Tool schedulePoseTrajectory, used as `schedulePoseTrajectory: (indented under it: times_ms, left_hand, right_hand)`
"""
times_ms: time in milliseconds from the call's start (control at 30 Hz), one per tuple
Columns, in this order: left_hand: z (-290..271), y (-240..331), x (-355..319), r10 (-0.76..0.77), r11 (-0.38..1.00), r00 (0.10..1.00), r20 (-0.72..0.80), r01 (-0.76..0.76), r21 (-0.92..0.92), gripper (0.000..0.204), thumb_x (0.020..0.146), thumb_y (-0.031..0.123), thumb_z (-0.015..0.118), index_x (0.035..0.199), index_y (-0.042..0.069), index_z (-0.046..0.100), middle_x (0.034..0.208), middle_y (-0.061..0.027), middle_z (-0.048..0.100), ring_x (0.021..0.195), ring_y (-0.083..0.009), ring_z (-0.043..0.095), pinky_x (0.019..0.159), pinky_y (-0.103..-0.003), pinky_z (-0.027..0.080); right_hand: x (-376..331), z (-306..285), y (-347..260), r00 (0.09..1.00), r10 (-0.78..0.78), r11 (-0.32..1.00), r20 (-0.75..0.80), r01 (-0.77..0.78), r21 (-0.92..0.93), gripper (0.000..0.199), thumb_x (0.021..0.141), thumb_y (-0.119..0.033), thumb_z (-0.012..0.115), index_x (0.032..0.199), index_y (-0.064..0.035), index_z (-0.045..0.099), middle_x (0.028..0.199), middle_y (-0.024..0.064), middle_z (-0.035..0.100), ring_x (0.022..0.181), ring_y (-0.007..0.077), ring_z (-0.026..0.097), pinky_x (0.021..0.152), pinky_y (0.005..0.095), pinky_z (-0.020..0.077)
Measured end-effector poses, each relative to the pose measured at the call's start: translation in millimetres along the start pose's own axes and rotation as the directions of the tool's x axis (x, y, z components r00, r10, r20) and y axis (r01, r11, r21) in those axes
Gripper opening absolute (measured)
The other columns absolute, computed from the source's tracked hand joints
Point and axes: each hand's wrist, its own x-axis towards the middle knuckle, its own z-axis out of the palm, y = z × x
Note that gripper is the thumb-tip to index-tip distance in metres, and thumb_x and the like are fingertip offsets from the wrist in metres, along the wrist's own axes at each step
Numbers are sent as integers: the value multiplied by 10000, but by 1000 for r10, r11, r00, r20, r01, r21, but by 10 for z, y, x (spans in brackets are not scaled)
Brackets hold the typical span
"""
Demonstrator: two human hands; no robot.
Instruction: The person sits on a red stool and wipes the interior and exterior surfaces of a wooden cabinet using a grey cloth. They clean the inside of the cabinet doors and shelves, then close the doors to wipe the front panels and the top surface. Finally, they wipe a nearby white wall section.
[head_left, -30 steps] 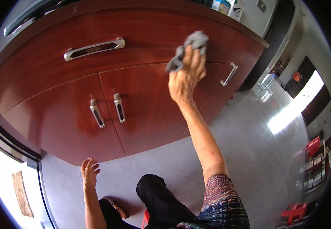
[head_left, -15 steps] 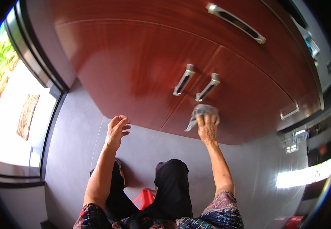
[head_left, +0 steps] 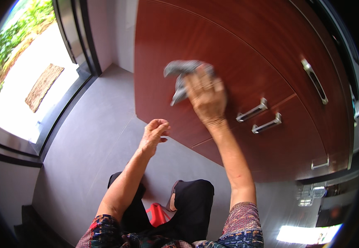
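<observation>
My right hand (head_left: 206, 97) presses a crumpled grey cloth (head_left: 183, 67) against the left door of a reddish-brown wooden cabinet (head_left: 163, 45). Hand and cloth are blurred by motion, and part of the cloth sticks out past the fingertips toward the left. Near the cabinet's lower left edge hovers my left hand (head_left: 156, 131), its fingers loosely bent and slightly apart, with nothing visible in them. Two metal handles, the upper one (head_left: 251, 111) and the lower one (head_left: 267, 124), lie to the right of my right hand.
A longer drawer handle (head_left: 315, 82) is at the upper right. Grey floor (head_left: 92, 128) runs below the cabinet. Between my black-trousered legs shows a red stool (head_left: 158, 215). On the left, an open doorway gives onto a mat (head_left: 44, 87) and green plants (head_left: 18, 35).
My right hand and the cloth have moved up and left, from below the handles onto the left door. The view has turned left, so the handles sit farther right.
</observation>
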Motion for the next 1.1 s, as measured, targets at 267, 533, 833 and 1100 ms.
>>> schedulePoseTrajectory:
  times_ms: [267,533,833,1100]
  left_hand:
    - [-77,109,-67,-6,978,996,-94,-13,-210,148,848,225,607,941,131,540,852,22,578,727,-70,552,631,-256,448]
    - [-264,197,-65,-82,935,970,-227,-4,-355,187,845,231,608,976,117,536,906,30,536,754,-72,530,637,-256,451]
    - [-426,263,-110,-42,919,983,-176,-31,-394,199,855,245,598,980,103,535,878,16,586,752,-53,543,632,-217,439]
    - [-370,267,-77,-31,929,986,-163,-32,-370,190,848,225,602,974,103,530,860,16,587,724,-56,542,619,-222,438]
  right_hand:
    - [1414,-109,127,896,246,875,-370,-370,-313,492,767,-267,613,1239,-167,513,1263,-5,505,1260,249,385,941,478,312]
    - [810,1018,-1196,993,-84,990,80,93,-107,455,840,-317,513,1269,-165,503,1339,-12,443,1308,208,303,1008,486,300]
    - [-1207,1383,-1689,567,-504,863,651,303,403,455,849,-302,445,1279,-155,471,1367,-21,391,1358,165,162,1099,478,26]
    - [-1067,1005,-1271,713,-474,880,516,361,309,366,792,-216,539,1156,-186,550,1154,-16,548,1284,148,325,1079,422,167]
